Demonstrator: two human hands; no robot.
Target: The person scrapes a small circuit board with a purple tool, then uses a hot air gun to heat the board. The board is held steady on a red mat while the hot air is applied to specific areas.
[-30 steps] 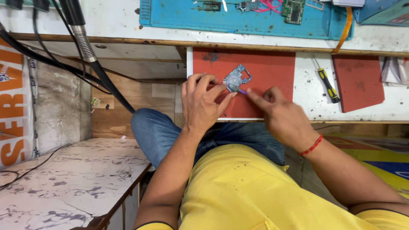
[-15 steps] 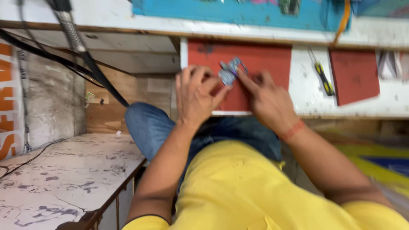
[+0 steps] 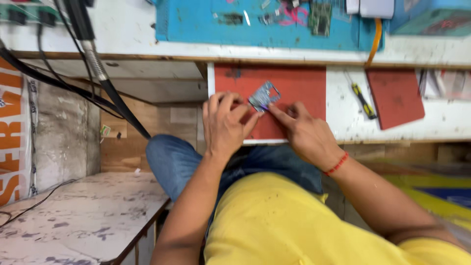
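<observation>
Best done slowly, part braced flat against the red mat (image 3: pixel 294 86) on the table (image 3: pixel 441 118). Left hand (image 3: pixel 225 122), fingers curled, pinching the small metal plate (image 3: pixel 264 95) at its 7 o'clock edge. Right hand (image 3: pixel 304 132), at 4 o'clock, forefinger extended onto the plate, gripping a thin purple-tipped tool.

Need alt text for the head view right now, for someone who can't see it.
Both hands meet over a red mat at a white bench's edge: the left hand steadies a small grey metal part while the right hand touches its lower edge. A yellow-handled screwdriver lies right of the mat.
</observation>
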